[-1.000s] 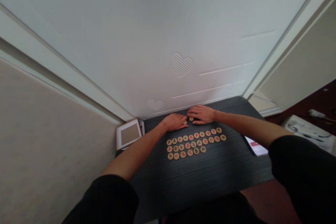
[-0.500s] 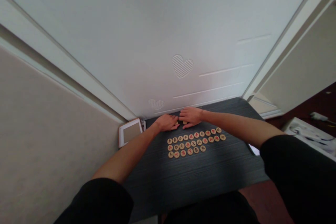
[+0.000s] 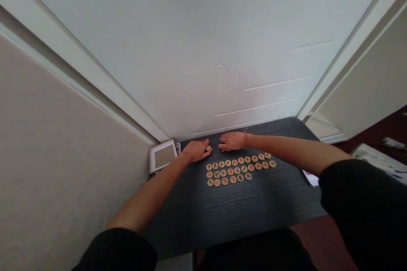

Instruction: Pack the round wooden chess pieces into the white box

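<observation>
Near the table's back edge, my left hand (image 3: 196,150) has its fingers closed around a round wooden xiangqi piece (image 3: 208,148), whose pale face shows between thumb and fingers. A short gap to the right, my right hand (image 3: 233,141) rests low over the table with fingers drawn together and bent down. Whatever lies under it is hidden. In front of both hands, xiangqi pieces (image 3: 237,170) with red or black characters lie face up in three rows. The row nearest me is shorter than the other two.
The dark table (image 3: 241,207) stands against a white panel (image 3: 178,51) with raised hearts. A framed white object (image 3: 163,155) sits at the back left corner. A phone-like flat thing (image 3: 310,178) lies at the right edge, partly behind my right forearm. A white box (image 3: 375,161) stands beyond.
My hands have moved apart, leaving a wider gap. The piece that showed under my right hand is now out of sight. The view has shifted slightly; the rows are unchanged.
</observation>
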Tool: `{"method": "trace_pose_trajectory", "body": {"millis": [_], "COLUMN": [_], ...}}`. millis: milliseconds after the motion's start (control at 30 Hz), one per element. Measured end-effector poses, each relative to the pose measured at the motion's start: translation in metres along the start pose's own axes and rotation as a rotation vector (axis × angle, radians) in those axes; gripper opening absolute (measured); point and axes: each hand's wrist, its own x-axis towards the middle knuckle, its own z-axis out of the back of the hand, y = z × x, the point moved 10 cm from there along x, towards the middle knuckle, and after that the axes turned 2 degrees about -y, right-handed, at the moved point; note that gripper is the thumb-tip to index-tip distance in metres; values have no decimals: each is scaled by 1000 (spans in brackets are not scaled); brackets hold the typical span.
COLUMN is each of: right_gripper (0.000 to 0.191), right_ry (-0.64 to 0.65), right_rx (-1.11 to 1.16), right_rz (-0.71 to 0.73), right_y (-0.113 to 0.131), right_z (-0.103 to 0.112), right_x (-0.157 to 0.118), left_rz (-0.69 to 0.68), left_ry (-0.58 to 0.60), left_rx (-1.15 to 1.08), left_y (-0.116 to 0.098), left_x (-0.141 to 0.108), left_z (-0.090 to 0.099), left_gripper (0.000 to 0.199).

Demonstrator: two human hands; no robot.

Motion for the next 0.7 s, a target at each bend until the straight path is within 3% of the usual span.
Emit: {"method": "trace_pose_trajectory", "body": {"millis": [133, 233, 467, 600, 700], "right_gripper": [17, 21, 35, 25, 25], "right_ry": [26, 30, -9, -210, -376], "right_rx": [50, 95, 231, 549, 818], "right_rz": [-139, -224, -279, -393, -566], "right_y": [-12, -13, 20, 34, 35], "right_z": [15, 25, 49, 72, 73], "right_x": [-23, -47, -93, -116, -140], "left_rz": [54, 99, 132, 122, 122], "left_ry": [-18, -49, -113, -139, -152], "left_rx": [-16, -24, -37, -37, -41], "left_y": [0, 0, 0, 2, 3], "left_x": [1, 1, 0, 2, 2], "left_z": [-2, -3, -2, 0, -1], "left_gripper": [39, 41, 41, 41, 40]}}
